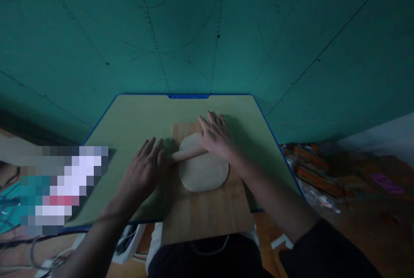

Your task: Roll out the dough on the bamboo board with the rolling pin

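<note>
**Rolling pin (188,154) across dough (204,176)**

The pin is slanting, right end farther away. The left hand (146,168), just outside the dough, and the right hand (215,135), over it, are resting apart on the pin's ends, fingers out.

Dough (204,175) on board (207,217) (atop table (129,127)).

"Where does that camera sit?"
"On the wearer's head, over the near side of the table (139,118), looking forward and steeply down."
"How near?"
"Close: the forearms (274,196) run in from below, putting the left hand (145,168) and right hand (215,133) near mid-view."
"And top and bottom?"
"Green wall (187,23) fills the top; dark clothing (223,260) shows at the bottom edge."
</note>
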`<state>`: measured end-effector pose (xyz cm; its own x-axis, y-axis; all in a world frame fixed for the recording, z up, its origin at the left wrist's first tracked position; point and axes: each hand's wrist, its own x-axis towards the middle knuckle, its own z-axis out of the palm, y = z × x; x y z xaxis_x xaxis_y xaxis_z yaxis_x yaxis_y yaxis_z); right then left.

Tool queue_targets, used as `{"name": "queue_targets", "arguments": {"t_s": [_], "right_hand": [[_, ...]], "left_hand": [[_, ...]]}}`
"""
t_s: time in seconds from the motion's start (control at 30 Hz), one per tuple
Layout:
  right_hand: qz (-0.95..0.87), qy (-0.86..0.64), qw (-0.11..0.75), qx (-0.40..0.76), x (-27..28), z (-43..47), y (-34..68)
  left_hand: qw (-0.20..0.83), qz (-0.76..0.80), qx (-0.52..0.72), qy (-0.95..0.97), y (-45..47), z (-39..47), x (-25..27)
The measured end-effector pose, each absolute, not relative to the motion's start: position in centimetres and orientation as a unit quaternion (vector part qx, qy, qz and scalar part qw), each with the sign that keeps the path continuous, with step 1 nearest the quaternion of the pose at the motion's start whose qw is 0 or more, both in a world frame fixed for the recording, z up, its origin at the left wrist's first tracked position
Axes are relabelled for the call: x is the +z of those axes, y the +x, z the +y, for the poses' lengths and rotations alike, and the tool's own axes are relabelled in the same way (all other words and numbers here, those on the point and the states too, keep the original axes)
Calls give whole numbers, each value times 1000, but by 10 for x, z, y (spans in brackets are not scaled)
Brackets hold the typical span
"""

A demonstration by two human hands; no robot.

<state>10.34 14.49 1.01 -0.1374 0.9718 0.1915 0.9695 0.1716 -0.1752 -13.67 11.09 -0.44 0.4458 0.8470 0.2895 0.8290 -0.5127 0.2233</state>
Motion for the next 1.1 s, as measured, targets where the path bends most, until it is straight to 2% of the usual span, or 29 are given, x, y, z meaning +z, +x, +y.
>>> {"name": "queue_targets", "arguments": {"t_s": [0.2, 0.33, 0.67, 0.77, 0.9, 1.1], "right_hand": [[-782, -608, 132, -26, 8, 65, 112], [-806, -578, 131, -18, 8, 38, 121], [-766, -628, 139, 12, 23, 175, 103], [-760, -635, 135, 19, 24, 186, 101], [-770, -626, 116, 27, 18, 136, 106], [-810, -573, 123, 15, 10, 36, 122]], "left_hand": [[-79, 458, 159, 871, -134, 48, -6], [-114, 429, 153, 883, -122, 29, 2], [-63, 541, 99, 833, -99, 149, 5], [-51, 556, 98, 824, -98, 163, 9], [-47, 523, 113, 843, -100, 126, 8], [-103, 435, 182, 876, -107, 55, -4]]}}
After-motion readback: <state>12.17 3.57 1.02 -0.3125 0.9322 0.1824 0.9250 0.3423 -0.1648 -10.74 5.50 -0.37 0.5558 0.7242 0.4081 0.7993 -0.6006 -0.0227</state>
